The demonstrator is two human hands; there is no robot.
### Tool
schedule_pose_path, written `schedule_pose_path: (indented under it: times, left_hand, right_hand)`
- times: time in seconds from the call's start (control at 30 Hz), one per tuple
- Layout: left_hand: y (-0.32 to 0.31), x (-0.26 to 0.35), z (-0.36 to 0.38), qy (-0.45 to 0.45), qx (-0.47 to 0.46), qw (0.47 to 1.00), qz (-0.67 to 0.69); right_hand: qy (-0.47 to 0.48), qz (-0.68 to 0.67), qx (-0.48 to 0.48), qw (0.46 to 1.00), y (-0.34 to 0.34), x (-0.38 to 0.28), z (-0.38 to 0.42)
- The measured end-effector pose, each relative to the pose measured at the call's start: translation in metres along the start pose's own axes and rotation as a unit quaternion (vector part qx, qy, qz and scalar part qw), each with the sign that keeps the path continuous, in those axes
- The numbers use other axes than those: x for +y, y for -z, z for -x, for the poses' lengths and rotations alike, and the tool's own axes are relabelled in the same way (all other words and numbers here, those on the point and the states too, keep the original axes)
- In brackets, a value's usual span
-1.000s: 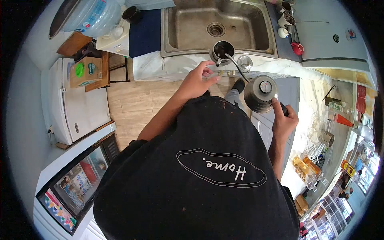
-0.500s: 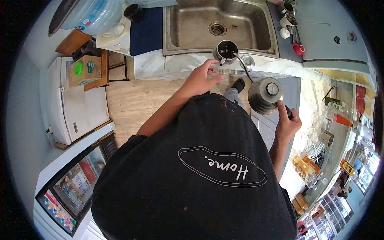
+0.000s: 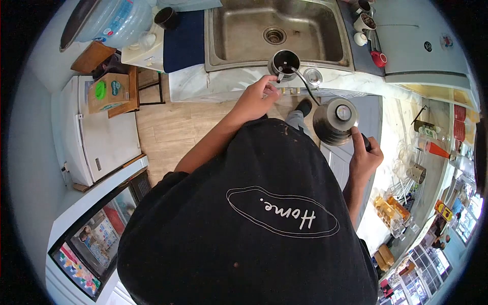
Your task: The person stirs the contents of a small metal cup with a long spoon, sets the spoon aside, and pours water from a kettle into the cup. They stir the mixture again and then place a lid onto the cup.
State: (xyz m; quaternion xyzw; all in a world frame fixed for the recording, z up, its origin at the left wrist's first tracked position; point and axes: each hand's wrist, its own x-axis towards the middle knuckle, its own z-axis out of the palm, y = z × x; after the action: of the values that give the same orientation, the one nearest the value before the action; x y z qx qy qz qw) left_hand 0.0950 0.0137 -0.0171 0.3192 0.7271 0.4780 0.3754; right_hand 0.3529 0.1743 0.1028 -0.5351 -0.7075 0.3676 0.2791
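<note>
My right hand (image 3: 367, 155) is closed round the black handle of a steel gooseneck kettle (image 3: 330, 124) with a round dial on its lid. The kettle's thin spout reaches up-left, its tip over the mouth of a metal cup (image 3: 277, 65) with a dark inside. This cup stands at the sink's front edge, its handle toward me. My left hand (image 3: 255, 100) is beside that handle, index fingertip at it, with the thumb apart and the other fingers loosely curled. Whether liquid is flowing cannot be made out. A small round glass (image 3: 313, 78) stands right of the cup.
The steel sink (image 3: 239, 65) lies just beyond the cup. A dark blue mat (image 3: 185, 43) and a black cup (image 3: 166, 18) are to its left. Cups and a red-ended utensil (image 3: 378, 59) sit to its right. A white chest freezer (image 3: 107, 137) stands at left.
My left thumb has drawn in a little toward the index finger. The kettle and cup keep nearly the same places, with a slight shift of the whole view.
</note>
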Motion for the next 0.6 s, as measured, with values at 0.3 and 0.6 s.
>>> schedule_pose_path:
  times: [0.3,0.6]
  left_hand:
    - [-0.003,-0.009,-0.002,-0.025,0.022,0.999,-0.021]
    - [-0.004,-0.010,-0.004,-0.014,0.022,1.000,-0.012]
  right_hand:
    - [0.017,-0.023,0.016,0.999,-0.006,-0.006,-0.006]
    - [0.016,-0.005,0.024,1.000,0.007,0.002,-0.003]
